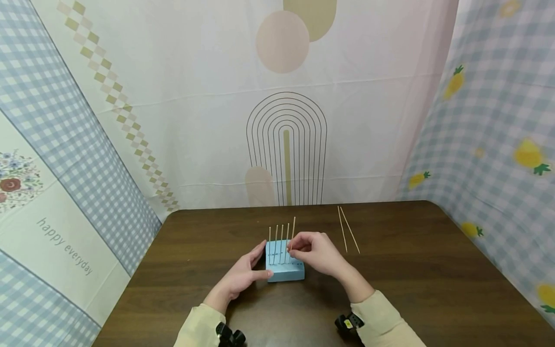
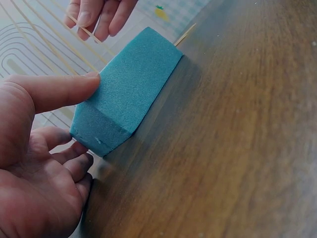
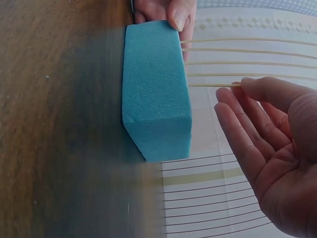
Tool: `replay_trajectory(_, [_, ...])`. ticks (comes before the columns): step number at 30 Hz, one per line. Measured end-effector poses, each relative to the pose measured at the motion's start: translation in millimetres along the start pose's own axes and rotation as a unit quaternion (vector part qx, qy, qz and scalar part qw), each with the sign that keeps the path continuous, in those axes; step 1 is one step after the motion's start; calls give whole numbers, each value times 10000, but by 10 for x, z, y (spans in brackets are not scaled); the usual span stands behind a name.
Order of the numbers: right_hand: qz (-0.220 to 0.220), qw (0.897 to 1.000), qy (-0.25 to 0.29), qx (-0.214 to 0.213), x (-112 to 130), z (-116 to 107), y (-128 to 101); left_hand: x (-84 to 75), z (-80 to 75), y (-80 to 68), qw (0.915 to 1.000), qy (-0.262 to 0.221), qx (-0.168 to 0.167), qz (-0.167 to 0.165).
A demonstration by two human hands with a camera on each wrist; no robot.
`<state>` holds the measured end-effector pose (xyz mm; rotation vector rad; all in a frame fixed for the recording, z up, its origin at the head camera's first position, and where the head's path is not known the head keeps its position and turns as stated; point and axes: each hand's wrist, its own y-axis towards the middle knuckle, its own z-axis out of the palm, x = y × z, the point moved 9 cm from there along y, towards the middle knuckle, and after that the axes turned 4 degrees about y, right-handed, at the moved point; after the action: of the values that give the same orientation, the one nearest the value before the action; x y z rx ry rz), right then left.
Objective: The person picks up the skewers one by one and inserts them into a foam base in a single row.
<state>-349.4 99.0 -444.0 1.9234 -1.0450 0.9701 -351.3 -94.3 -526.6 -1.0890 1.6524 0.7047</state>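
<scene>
Where pale sticks [image 3: 237, 62] stand, the block [image 3: 153, 74] is blue.

Blue block [image 3: 156, 74]: top face hidden in both wrist views; dark marks [image 1: 272, 254] there too small to identify in head view. Pinched stick [image 1: 294, 225]: partly covered by right hand [image 1: 318, 253] in head view. Sleeves [image 1: 386, 318]: cut off by head view's lower edge. Counter [image 1: 186, 279]: near side cut off likewise.

I see a light-blue block [image 1: 286, 274] sitting flat, four thin pale sticks [image 1: 275, 244] standing in it in a row. At their three o'clock, a fifth stick [image 1: 294, 226] is held nearly upright; two loose sticks [image 1: 342, 229] lie toward the block's two o'clock.
</scene>
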Motion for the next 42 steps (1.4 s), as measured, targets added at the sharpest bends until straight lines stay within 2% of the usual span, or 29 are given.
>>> replay_trajectory(26, [331, 9990, -242, -152, -85, 59, -21, -48, 3, -15, 10000, -4, -12, 24])
replay_trajectory(42, [438, 9987, -163, -179, -97, 65, -18, -50, -10, -19, 10000, -48, -7, 7])
